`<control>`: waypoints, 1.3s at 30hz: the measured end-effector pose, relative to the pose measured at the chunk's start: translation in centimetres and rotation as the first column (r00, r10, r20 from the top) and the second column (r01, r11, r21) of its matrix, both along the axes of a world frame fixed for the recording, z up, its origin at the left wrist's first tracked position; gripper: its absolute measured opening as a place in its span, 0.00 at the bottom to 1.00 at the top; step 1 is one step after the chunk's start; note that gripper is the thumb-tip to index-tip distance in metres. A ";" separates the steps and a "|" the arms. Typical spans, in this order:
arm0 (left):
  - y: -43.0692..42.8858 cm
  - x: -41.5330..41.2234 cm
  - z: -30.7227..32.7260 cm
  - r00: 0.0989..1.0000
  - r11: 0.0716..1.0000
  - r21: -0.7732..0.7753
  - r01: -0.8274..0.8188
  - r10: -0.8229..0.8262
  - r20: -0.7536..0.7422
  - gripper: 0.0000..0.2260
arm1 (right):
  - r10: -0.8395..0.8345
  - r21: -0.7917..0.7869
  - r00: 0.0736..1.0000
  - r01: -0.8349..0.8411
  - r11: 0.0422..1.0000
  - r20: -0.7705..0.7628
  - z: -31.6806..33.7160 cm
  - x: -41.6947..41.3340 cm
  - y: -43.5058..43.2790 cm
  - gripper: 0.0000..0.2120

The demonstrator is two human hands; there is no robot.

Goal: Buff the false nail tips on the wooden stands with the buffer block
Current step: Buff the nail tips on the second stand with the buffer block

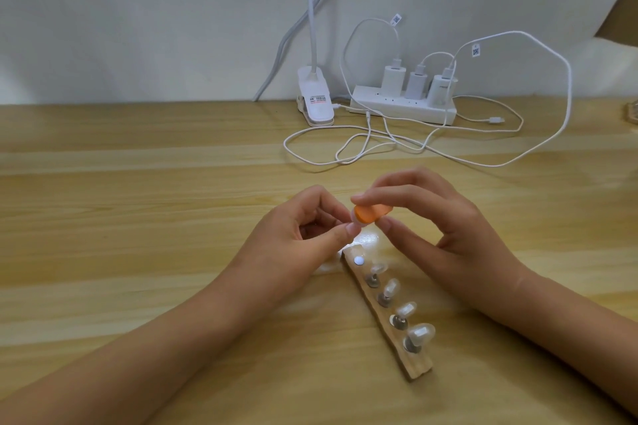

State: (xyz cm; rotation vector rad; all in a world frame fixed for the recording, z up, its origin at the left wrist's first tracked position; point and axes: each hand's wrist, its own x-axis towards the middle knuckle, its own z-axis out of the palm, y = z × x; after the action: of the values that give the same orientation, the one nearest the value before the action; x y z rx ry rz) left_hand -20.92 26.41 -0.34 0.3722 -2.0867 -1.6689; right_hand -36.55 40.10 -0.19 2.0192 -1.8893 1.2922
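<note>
Smooth pale wood worktop (138,183), low sheen, grain lines plain. Raw-looking, matt wooden stand (418,367), rougher at the cut end. On it, clear glossy plastic nail tips (419,333) (the one pinched in the left hand (303,231) mostly hidden) over dull grey metal bases (373,281). Matt orange buffer block (474,212), fine-grained in look. Smooth, slightly glossy white plastic for power strip (400,107), plugs (393,78) and lamp clip (319,107); matt white cables (566,86). Flat matt white wall (138,10).
</note>
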 end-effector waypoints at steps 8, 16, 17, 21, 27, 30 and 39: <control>0.1 0.0 0.0 1.000 1.000 -0.017 -0.014 0.014 0.002 0.04 | -0.034 -0.019 0.999 0.034 0.999 -0.006 0.0 -0.2 0.0 0.12; 0.1 0.0 0.1 1.000 1.000 -0.014 -0.024 0.024 0.007 0.06 | 0.044 -0.026 0.997 -0.043 0.999 0.070 0.0 -0.2 0.0 0.10; 0.1 0.0 0.1 1.000 1.000 -0.012 -0.021 0.021 0.007 0.06 | 0.049 -0.018 0.998 -0.048 0.999 0.041 -0.1 0.0 -0.1 0.10; 0.0 0.0 0.1 1.000 1.000 0.018 -0.010 0.009 0.014 0.05 | 0.018 0.010 0.999 -0.019 1.000 0.047 -0.1 -0.2 -0.2 0.10; 0.1 0.1 0.2 1.000 1.000 -0.001 -0.016 0.016 0.013 0.04 | 0.024 -0.001 1.000 -0.024 1.000 -0.002 0.0 0.2 -0.1 0.09; 0.0 0.1 0.1 1.000 1.000 -0.002 -0.020 0.020 0.021 0.06 | -0.017 0.006 1.000 0.017 1.000 0.009 0.2 -0.1 0.0 0.10; -0.1 0.0 -0.1 1.000 1.000 -0.017 -0.004 0.004 0.013 0.04 | -0.026 -0.014 0.999 0.026 1.000 -0.032 0.2 -0.3 0.0 0.11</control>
State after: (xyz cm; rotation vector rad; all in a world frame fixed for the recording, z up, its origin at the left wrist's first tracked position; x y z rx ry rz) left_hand -20.92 26.35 -0.42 0.3829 -2.1067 -1.6502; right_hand -36.82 40.14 0.03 1.9902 -1.8812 1.2547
